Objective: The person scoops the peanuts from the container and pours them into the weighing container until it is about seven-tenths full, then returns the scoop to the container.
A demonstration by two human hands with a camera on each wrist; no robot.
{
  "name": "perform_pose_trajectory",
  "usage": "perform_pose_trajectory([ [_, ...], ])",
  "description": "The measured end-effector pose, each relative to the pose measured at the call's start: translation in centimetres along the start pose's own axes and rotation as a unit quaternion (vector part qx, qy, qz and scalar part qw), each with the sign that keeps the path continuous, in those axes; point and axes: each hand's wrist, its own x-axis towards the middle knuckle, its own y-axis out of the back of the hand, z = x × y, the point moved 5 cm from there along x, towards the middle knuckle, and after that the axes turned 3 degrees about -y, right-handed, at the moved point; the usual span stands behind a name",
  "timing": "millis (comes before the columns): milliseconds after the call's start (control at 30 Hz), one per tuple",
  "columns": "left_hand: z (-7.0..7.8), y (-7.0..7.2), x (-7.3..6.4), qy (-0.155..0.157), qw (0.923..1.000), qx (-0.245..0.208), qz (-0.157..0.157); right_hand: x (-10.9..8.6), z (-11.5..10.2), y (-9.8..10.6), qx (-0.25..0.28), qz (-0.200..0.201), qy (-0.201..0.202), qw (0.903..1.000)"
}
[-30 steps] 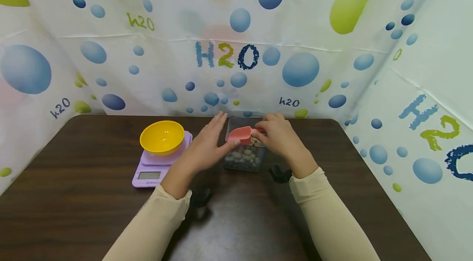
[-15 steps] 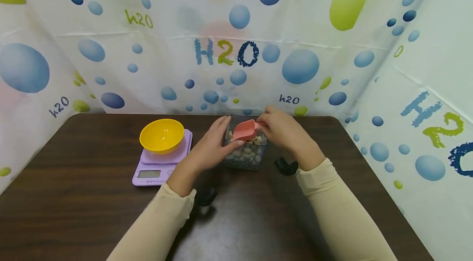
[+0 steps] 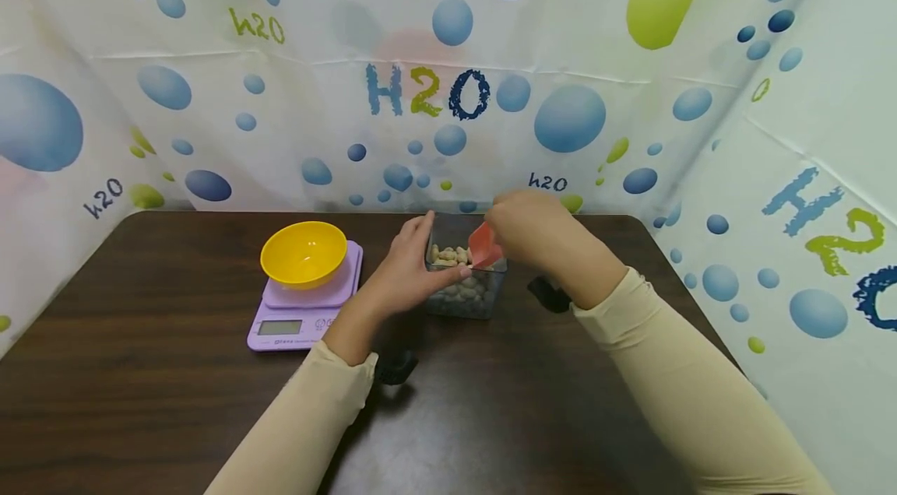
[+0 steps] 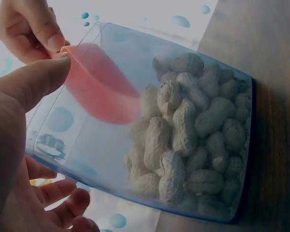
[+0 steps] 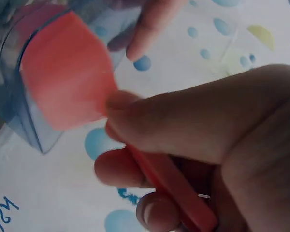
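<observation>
A clear plastic container (image 3: 459,296) of unshelled peanuts (image 4: 183,130) stands on the table. My left hand (image 3: 406,269) rests at its left side, the thumb lying across the front near the rim and the other fingers extended loosely along the side. My right hand (image 3: 536,234) grips the handle of a pink scoop (image 5: 70,72), thumb on top. In the left wrist view, the bowl of the scoop (image 4: 104,87) tilts down inside the container, its lip at the peanuts. Whether it carries any peanuts is hidden.
Left of the container, a yellow bowl (image 3: 304,254) sits on a purple kitchen scale (image 3: 308,316). Its display cannot be read. A patterned curtain (image 3: 336,90) hangs behind the dark wooden table (image 3: 161,363) and along its sides.
My right hand has raised its wrist and tipped the scoop from nearly level above the container down into it. My left hand has moved slightly right, closer against the container.
</observation>
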Motion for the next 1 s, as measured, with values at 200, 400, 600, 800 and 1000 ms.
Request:
perform_pose_trajectory([
  [200,0.2,0.0,0.2,0.007,0.9998,-0.003,0.018,0.7,-0.1,-0.5,0.009,-0.035,-0.008,0.9993],
  [400,-0.2,-0.2,0.4,0.016,0.9984,-0.054,-0.006,0.7,0.6,-0.7,0.058,-0.025,0.003,0.9980],
  [600,-0.4,-0.1,0.5,0.015,0.9974,-0.068,-0.014,0.3,1.1,-1.1,0.073,-0.005,0.019,0.9971],
  [800,-0.3,-0.1,0.3,0.013,0.9987,-0.049,0.000,-0.3,1.4,-1.9,0.095,0.011,0.021,0.9952],
  [1000,-0.4,-0.1,0.2,0.013,0.9996,-0.026,0.000,-0.6,1.5,-2.1,0.118,0.013,0.033,0.9923],
])
